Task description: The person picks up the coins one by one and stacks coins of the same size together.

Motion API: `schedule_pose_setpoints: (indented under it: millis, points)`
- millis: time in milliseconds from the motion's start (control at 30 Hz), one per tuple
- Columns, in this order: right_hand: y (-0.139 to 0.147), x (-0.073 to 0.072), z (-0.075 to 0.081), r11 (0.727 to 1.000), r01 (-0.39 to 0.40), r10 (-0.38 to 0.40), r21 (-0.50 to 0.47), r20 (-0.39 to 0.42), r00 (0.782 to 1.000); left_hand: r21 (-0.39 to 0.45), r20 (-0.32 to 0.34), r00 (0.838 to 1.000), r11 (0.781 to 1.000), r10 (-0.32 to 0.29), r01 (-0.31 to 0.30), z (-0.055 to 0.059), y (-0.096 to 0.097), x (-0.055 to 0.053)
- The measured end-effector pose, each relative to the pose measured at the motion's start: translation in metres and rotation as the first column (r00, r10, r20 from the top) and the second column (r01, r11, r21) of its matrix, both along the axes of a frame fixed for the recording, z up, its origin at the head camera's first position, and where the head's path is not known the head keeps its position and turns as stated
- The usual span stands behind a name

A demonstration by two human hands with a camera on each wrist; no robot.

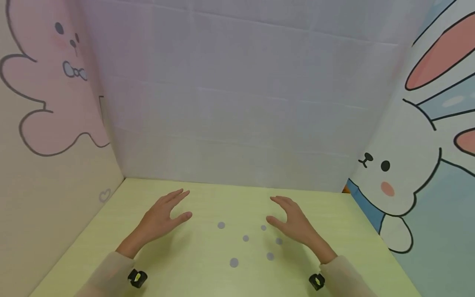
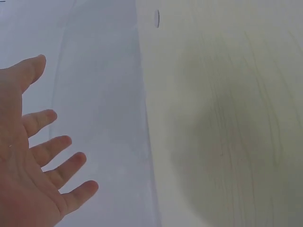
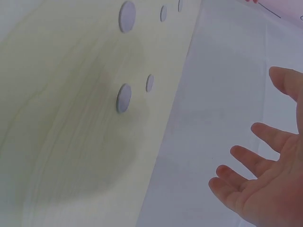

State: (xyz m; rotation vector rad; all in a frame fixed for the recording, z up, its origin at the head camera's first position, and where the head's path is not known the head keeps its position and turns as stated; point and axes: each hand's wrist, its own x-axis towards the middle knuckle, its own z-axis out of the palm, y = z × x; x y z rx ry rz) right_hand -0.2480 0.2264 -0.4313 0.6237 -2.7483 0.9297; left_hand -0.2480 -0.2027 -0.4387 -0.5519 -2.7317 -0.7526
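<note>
My left hand (image 1: 159, 218) hovers above the left part of the pale yellow table (image 1: 200, 276), thumb apart from the loosely extended fingers. On the other side, my right hand (image 1: 295, 220) is held in much the same way, palm turned inward. Neither hand holds anything. Several small flat grey discs lie scattered on the table between them. One disc (image 1: 221, 225) is closest to the left hand. Near the right hand are a small disc (image 1: 263, 227) and another disc (image 1: 278, 241). The right wrist view shows a disc (image 3: 124, 98) lying flat beside the hand's shadow.
A white sheet (image 1: 237, 103) hangs along the table's back edge. Side panels flank the table: a pink cartoon animal (image 1: 55, 90) on the left, a white cartoon rabbit (image 1: 408, 181) on the right. Small black devices (image 1: 137, 278) show at both wrists.
</note>
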Motion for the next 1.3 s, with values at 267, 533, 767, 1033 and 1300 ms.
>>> schedule_pose_setpoints:
  millis: [267,533,767,1033,1300]
  points:
    - [-0.022,-0.007,0.000,0.997,-0.069,0.069,-0.021,0.027,0.997,0.051,0.051,0.997,0.997,-0.064,0.062,-0.011,0.008,-0.011]
    - [-0.043,-0.015,-0.005,0.994,-0.106,0.108,-0.032,0.070,0.992,0.062,0.100,0.992,0.996,-0.072,0.066,-0.019,0.024,-0.015]
    - [-0.060,-0.023,-0.013,0.986,-0.167,0.169,-0.026,0.106,0.980,0.066,0.135,0.989,0.996,-0.068,0.060,-0.024,0.035,-0.015]
    - [-0.078,-0.028,-0.025,0.982,-0.186,0.185,-0.007,0.170,0.968,0.049,0.190,0.981,0.998,-0.043,0.034,-0.028,0.048,-0.016]
    - [-0.092,-0.031,-0.038,0.983,-0.175,0.165,0.051,0.168,0.972,0.057,0.218,0.976,0.998,-0.030,0.018,-0.036,0.058,-0.022]
